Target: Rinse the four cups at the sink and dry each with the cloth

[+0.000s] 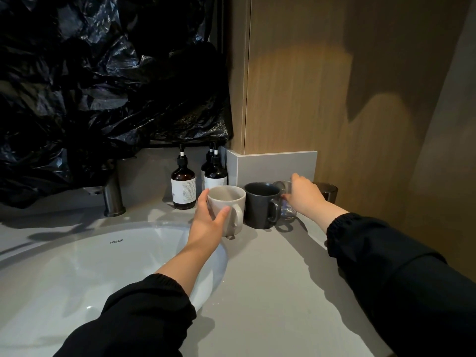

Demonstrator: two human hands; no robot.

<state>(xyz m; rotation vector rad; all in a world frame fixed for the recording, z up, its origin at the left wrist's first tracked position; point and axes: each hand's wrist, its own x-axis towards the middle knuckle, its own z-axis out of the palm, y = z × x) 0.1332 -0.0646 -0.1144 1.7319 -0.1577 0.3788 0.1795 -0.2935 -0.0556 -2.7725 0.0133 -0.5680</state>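
Observation:
A row of cups stands on the grey counter right of the white sink. My left hand grips the beige mug, thumb and fingers curled round its body. Beside it stands a dark grey mug. My right hand holds a clear glass cup behind the dark mug, fingers wrapped round its side. A brown tinted glass stands at the far right, partly hidden by my right hand. No cloth is in view.
A metal faucet rises behind the sink. Three dark pump bottles stand at the back of the counter. Black plastic sheeting covers the wall above. A wooden wall panel borders the counter on the right.

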